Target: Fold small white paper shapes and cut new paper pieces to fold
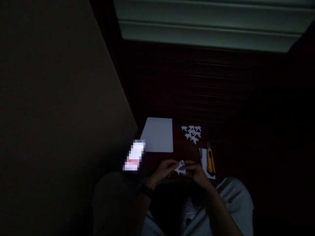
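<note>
Between my two hands is a small folded white paper piece (180,167), with pointed corners sticking out at its top and bottom. My left hand (166,167) pinches its left side, and a dark band circles that wrist. My right hand (194,169) grips the right side, fingers lying over part of the paper. Beyond my hands, several small folded paper figures (191,132) sit in a loose cluster on the dark table. Just right of my right hand, a yellow utility knife (210,160) rests on a white paper strip (204,157).
A stack or sheet of white paper (158,135) lies at the back left of the table. A lit, blurred phone-like screen (134,155) is at its left. A pale wall (61,98) rises on the left; dark slats (184,82) stand behind the table. The scene is dim.
</note>
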{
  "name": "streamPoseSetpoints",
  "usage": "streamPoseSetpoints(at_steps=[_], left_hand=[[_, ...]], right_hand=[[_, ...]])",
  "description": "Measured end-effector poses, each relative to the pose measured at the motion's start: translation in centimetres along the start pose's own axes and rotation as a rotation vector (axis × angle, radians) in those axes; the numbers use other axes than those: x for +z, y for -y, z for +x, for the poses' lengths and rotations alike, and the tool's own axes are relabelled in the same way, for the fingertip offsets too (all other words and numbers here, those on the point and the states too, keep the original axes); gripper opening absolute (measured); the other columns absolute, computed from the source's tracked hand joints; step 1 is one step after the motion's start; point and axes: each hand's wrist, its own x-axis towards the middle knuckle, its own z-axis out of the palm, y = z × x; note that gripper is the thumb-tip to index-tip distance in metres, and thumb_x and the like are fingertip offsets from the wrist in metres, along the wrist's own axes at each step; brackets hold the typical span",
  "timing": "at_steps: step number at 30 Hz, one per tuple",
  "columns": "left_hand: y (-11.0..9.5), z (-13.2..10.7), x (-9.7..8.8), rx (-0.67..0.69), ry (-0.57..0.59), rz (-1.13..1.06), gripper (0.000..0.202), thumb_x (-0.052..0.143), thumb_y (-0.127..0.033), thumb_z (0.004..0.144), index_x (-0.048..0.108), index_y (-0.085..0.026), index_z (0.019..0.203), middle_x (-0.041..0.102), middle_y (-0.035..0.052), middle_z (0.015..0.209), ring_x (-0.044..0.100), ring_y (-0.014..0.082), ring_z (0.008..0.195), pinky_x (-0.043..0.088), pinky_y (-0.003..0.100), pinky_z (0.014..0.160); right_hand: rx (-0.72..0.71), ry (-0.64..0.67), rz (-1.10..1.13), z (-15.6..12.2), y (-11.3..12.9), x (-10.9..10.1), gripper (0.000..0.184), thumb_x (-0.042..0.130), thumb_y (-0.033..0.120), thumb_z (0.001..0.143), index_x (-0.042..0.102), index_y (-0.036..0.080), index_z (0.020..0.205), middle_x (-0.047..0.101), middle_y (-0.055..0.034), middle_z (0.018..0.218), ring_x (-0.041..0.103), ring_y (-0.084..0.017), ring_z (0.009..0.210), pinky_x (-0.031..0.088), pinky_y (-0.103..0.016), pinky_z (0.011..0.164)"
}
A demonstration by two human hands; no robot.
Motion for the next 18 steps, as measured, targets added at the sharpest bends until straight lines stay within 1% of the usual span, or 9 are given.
streamPoseSetpoints(at_steps=[2, 5, 8, 11, 14, 18], left_hand=[[0.25, 0.13, 0.08, 0.016, -0.047, -0.038, 0.045, 0.062, -0.049, 0.071, 0.064, -0.013, 0.097, 0.062, 0.0025, 0.067, 0.052, 0.0087, 0.049, 0.032, 0.017, 0.039], [0.61, 0.41, 0.23, -0.004, -0.118, -0.113, 0.046, 0.068, -0.046, 0.066, 0.062, -0.013, 0.097, 0.067, 0.0066, 0.079, 0.061, 0.0139, 0.059, 0.043, 0.019, 0.045], [0.84, 0.70, 0.44, -0.035, -0.193, -0.155, 0.046, 0.070, -0.043, 0.064, 0.060, -0.013, 0.098, 0.067, 0.0081, 0.083, 0.064, 0.0173, 0.066, 0.050, 0.024, 0.050], [0.81, 0.87, 0.65, -0.052, -0.248, -0.161, 0.043, 0.071, -0.040, 0.064, 0.060, -0.013, 0.096, 0.067, 0.0090, 0.084, 0.065, 0.0195, 0.070, 0.052, 0.025, 0.051], [0.63, 0.89, 0.77, -0.067, -0.256, -0.164, 0.042, 0.072, -0.039, 0.063, 0.060, -0.012, 0.093, 0.068, 0.0087, 0.081, 0.065, 0.0186, 0.066, 0.052, 0.024, 0.049], [0.66, 0.89, 0.65, -0.077, -0.213, -0.167, 0.040, 0.072, -0.038, 0.064, 0.060, -0.012, 0.091, 0.068, 0.0084, 0.078, 0.064, 0.0162, 0.059, 0.051, 0.023, 0.048]], right_hand=[[0.008, -0.007, 0.005, 0.03, -0.20, -0.08, 0.022, 0.070, 0.029, 0.070, 0.071, 0.029, 0.092, 0.058, -0.0043, 0.105, 0.056, -0.020, 0.097, 0.042, -0.034, 0.087], [0.003, -0.001, -0.019, 0.00, -0.11, -0.10, 0.023, 0.068, 0.030, 0.071, 0.071, 0.028, 0.094, 0.059, -0.0044, 0.103, 0.057, -0.020, 0.095, 0.043, -0.032, 0.086], [-0.011, 0.009, -0.065, -0.02, 0.13, 0.03, 0.024, 0.067, 0.032, 0.073, 0.070, 0.027, 0.096, 0.061, -0.0047, 0.102, 0.058, -0.021, 0.095, 0.043, -0.033, 0.086], [-0.012, 0.008, -0.119, 0.02, 0.22, 0.16, 0.029, 0.068, 0.033, 0.072, 0.068, 0.027, 0.101, 0.062, -0.0047, 0.102, 0.058, -0.022, 0.094, 0.044, -0.035, 0.085], [-0.025, 0.025, -0.137, 0.10, 0.28, 0.19, 0.031, 0.068, 0.033, 0.072, 0.067, 0.028, 0.103, 0.064, -0.0044, 0.101, 0.058, -0.022, 0.093, 0.044, -0.035, 0.084], [-0.033, 0.041, -0.095, 0.23, 0.54, 0.24, 0.027, 0.066, 0.033, 0.075, 0.068, 0.028, 0.101, 0.065, -0.0039, 0.099, 0.059, -0.021, 0.090, 0.045, -0.034, 0.082]])
